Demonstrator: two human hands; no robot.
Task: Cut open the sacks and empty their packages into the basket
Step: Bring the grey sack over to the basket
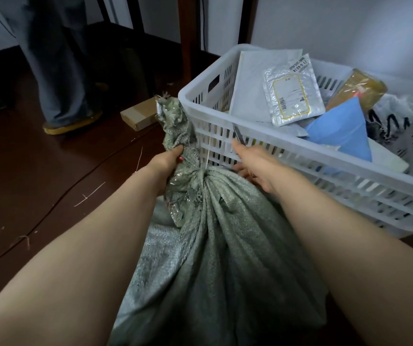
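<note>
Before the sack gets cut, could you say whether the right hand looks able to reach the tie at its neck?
Probably yes: the right hand, holding a blade, sits beside the white tie on the sack; the left hand grips the top above it, nothing between.

head-worn view, looking down, close

Right hand: fingers hidden behind palm; tool handle hidden inside grip. Only thin grey tip of tool shows, blurred; scissors or knife, cannot tell. Left hand: fingertips buried in sack neck folds. Sack bottom cut off by lower edge. Basket right end cut off by right edge. Person, upper left: only 2 legs in frame. Package label print too small to read.
</note>
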